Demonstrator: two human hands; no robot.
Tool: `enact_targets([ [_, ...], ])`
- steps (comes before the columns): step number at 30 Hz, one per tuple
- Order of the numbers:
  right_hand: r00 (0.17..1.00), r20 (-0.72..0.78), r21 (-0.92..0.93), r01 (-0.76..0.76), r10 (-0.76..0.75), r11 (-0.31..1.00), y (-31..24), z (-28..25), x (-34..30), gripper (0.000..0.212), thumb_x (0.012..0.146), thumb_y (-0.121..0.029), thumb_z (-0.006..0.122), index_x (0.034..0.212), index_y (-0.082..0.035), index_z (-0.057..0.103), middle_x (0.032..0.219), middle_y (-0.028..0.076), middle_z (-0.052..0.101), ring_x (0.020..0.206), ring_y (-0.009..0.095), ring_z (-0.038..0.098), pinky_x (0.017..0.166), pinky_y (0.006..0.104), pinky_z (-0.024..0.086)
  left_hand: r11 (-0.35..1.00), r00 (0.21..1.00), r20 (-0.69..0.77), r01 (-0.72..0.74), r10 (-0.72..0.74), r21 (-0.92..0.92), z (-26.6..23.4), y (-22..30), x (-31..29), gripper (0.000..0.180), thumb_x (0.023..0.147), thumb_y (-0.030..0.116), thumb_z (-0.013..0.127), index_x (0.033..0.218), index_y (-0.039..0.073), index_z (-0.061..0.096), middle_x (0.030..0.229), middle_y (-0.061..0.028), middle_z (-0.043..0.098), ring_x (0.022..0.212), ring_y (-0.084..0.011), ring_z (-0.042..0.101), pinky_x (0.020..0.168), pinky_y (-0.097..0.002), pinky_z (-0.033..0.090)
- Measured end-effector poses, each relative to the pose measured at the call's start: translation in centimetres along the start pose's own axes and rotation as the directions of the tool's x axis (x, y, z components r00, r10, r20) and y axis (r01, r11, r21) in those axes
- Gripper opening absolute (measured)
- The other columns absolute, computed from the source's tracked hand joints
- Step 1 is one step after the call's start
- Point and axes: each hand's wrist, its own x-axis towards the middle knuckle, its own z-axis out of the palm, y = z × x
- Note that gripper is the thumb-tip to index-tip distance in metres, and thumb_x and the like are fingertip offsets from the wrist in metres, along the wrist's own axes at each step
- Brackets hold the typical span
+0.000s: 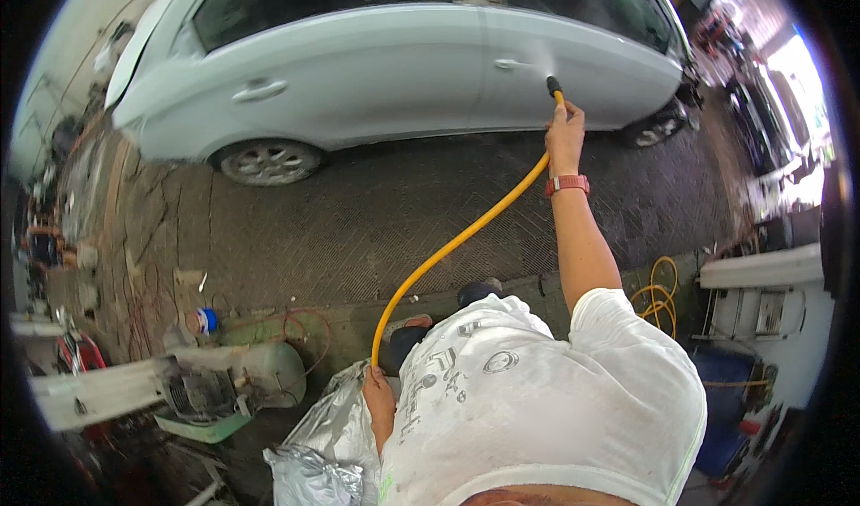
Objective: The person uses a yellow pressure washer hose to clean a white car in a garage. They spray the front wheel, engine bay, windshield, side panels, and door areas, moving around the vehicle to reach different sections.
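A light-coloured car (385, 76) stands side-on across the top of the view. My right arm reaches out to it, and my right hand (564, 134) is closed round the end of a yellow hose (457, 242). From the black nozzle (554, 85) a fine spray fans onto the door beside its handle (512, 64). The hose hangs in a curve down to my left hand (380, 403), which is low at my side and closed round it. Part of the left hand's fingers is hidden by the hose and my shirt.
An air compressor (237, 376) lies at the lower left, near a crumpled silvery sheet (331, 425). More yellow hose (658, 300) is coiled at the right, beside a blue bin (719, 390). Dark textured floor (403, 201) runs between me and the car.
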Motion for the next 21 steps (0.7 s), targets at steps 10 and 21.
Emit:
enact_targets([
  [10, 0.889, 0.442, 0.138, 0.064, -0.119, 0.988, -5.3, -11.7, 15.9, 0.042, 0.099, -0.027, 0.068, 0.129, 0.001, 0.069, 0.082, 0.010, 0.071, 0.072, 0.021, 0.067, 0.066, 0.0368, 0.054, 0.957, 0.955, -0.085, -0.280, 0.285, 0.069, 12.6, 12.6, 0.9, 0.043, 0.114, 0.034, 0.042, 0.097, -0.002, 0.058, 0.073, -0.0228, 0.060, 0.063, -0.0402, 0.058, 0.060, -0.0485, 0.042],
  [21, 0.988, -0.152, -0.031, -0.041, 0.035, 0.999, 7.2, -33.9, 34.0, 0.048, 0.105, -0.037, 0.057, 0.130, 0.002, 0.066, 0.083, 0.012, 0.070, 0.070, 0.022, 0.068, 0.065, 0.0390, 0.054, 0.866, 0.853, 0.287, -0.484, 0.435, 0.123, 25.3, 26.4, 4.4, 0.042, 0.113, 0.034, 0.039, 0.098, 0.001, 0.061, 0.072, -0.0161, 0.057, 0.063, -0.0327, 0.056, 0.063, -0.0473, 0.043],
])
